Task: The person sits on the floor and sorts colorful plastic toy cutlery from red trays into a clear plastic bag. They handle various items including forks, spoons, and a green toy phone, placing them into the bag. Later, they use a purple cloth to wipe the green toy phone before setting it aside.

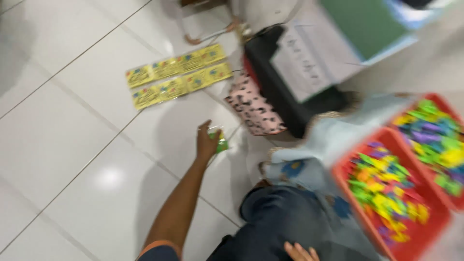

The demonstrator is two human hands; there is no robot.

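Observation:
My left hand (207, 141) reaches out over the white tiled floor and is closed around a small green packet (221, 143). Just past it lies a pink cloth with black spots (253, 107). Farther out, two strips of yellow sachets (178, 75) lie flat on the tiles. Only the fingertips of my right hand (300, 252) show at the bottom edge, resting on my dark trousers; nothing can be seen in them. The whole view is blurred by motion.
Two red trays (420, 241) filled with several small multicoloured pieces sit at the right on a pale blue cloth (314, 145). A black box (285, 92) with white paper sheets on it stands behind the pink cloth. A green board (365, 24) lies beyond.

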